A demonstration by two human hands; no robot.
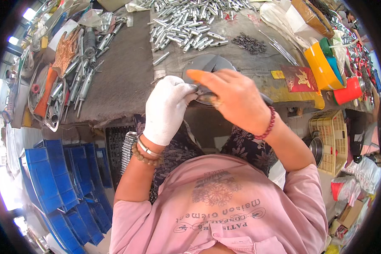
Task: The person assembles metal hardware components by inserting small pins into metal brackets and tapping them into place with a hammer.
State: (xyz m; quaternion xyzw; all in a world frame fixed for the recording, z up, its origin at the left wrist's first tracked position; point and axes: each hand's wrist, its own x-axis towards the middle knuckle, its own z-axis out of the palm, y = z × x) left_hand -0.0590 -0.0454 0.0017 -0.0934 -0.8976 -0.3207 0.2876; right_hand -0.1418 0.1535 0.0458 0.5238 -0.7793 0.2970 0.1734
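Note:
My left hand [167, 108], in a white glove, is closed in a pinch at the table's front edge. A small dark piece shows at its fingertips, too little of it to name. My right hand [241, 99] is bare apart from an orange cover on one finger, and is slightly blurred. Its fingers curl over a tool whose dark handle [266, 100] sticks out by the wrist; the tool's kind is hidden. Both hands meet fingertip to fingertip. Just beyond them a round grey disc [191, 67] lies on the table, with a dark flat piece [211, 63] over it.
Many metal tubes [190, 34] are heaped at the back, beside a pile of small dark parts [249, 43] and thin rods [279, 47]. Tools and an orange glove [65, 50] crowd the left. A red packet [299, 78] and yellow box [321, 65] stand right. Blue bins [51, 178] sit lower left.

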